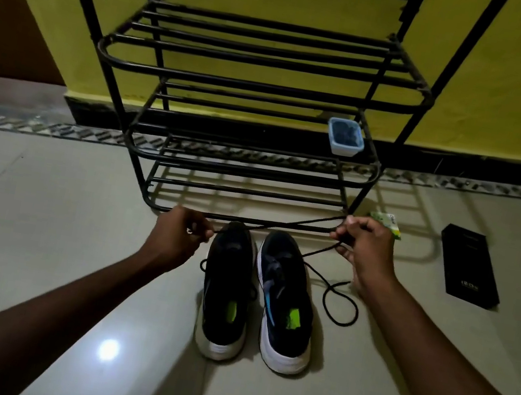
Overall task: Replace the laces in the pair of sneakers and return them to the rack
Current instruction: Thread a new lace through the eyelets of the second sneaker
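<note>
- The left hand (182,230) has its fingers curled, pinching one end of the black lace (324,299) just above the toe of the left sneaker (226,292)
- The right hand (365,247) is curled too and pinches the same lace farther right, so one stretch runs taut between the two hands
- From the right hand the lace drops to the right sneaker (285,302), and a slack loop lies on the floor (44,194) just right of that shoe
- Two sneakers stand side by side, nearly touching, toes pointing far, towards the rack (261,86), heels near
- Their toes sit just short of the rack's bottom front bar; bare tile spreads wide to the left and on the near side
- Rack: one, black metal, against the yellow wall, with three barred shelves plainly in view
- One small blue tub (345,137) sits at the right end of the middle shelf, close to its front edge
- One black box (469,267) lies flat on the floor, well right of the rack
- One green packet (387,221) peeks out just beyond the right hand
</note>
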### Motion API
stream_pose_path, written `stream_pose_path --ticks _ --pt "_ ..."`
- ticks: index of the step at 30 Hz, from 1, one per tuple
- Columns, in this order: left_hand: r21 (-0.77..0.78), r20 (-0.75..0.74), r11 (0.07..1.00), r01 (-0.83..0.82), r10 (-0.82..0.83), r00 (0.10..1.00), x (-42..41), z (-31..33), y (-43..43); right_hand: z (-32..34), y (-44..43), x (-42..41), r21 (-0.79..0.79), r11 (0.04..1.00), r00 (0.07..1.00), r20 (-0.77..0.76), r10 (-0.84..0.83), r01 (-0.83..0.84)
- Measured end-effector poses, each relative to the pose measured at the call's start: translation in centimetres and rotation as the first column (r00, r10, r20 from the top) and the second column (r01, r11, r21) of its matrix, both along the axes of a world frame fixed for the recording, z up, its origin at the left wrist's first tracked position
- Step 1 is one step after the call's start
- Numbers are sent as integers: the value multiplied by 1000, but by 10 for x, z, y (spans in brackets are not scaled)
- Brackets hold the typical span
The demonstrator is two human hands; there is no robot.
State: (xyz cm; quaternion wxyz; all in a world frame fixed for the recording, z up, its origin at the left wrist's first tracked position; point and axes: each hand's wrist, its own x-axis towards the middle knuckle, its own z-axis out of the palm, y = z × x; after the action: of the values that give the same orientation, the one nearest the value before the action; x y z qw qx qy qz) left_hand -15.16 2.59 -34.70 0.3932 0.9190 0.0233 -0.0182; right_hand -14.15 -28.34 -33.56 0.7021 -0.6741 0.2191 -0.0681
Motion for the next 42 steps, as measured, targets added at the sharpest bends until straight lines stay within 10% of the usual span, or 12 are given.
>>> stream_pose_path --ticks 5,9,14,20,24,29,42 --pt "33 21 999 -5 4 1000 0 -6 -8 -13 -4 -2 -360 930 995 -43 -90 68" --pt "-41 108 992 119 -114 988 4 3 -37 -18 9 -8 -646 729 948 24 316 -226" --pt "-214 169 968 129 -93 981 12 12 -72 -18 34 -3 -487 635 729 -6 684 -599" --pt "-224 153 971 78 -44 987 20 5 -91 -24 25 13 -392 819 875 67 479 -419" --pt "49 -66 974 223 -219 973 15 -10 -105 -38 0 21 -576 795 969 24 247 -188" --pt "192 -229 906 378 -333 915 4 -44 -129 -56 3 18 -566 781 953 -31 302 -266" --pt "91 -66 986 138 -132 989 2 -50 -127 -83 22 12 -567 653 851 -189 490 -502"
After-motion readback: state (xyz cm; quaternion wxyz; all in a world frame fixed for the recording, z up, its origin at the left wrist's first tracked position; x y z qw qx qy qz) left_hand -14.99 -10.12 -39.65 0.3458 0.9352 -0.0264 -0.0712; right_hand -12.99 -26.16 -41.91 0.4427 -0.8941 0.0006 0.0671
